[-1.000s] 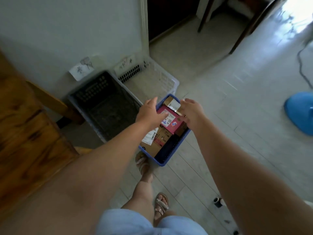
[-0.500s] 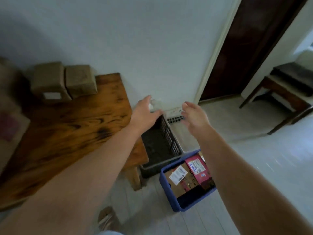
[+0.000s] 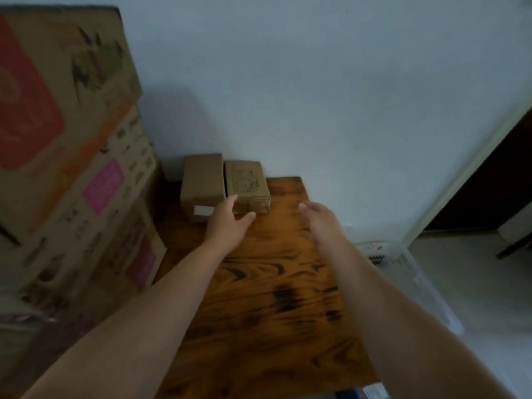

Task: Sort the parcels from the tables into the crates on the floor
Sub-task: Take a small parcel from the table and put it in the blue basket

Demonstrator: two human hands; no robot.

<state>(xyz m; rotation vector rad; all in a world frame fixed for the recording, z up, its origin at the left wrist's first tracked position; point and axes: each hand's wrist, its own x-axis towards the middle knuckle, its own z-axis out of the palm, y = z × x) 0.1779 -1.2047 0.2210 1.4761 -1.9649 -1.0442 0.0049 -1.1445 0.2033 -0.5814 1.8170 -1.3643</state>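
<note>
Two small brown cardboard parcels stand side by side at the back of the wooden table [image 3: 267,298], against the wall. The left parcel [image 3: 201,182] has a white label on its front; the right parcel [image 3: 246,182] has printing on top. My left hand [image 3: 227,223] is stretched out with open fingers, its tips at the front of the two parcels. My right hand [image 3: 318,220] hovers open over the table, to the right of the parcels, holding nothing.
Large printed cardboard boxes [image 3: 72,168] are stacked on the left side of the table. A white crate [image 3: 403,260] stands on the floor to the table's right, and a blue crate's corner [image 3: 349,394] shows at the bottom edge. A dark doorway [image 3: 489,180] is at right.
My view swung up from the blue crate on the floor to the table. Both empty hands moved from over the crate toward the two small parcels.
</note>
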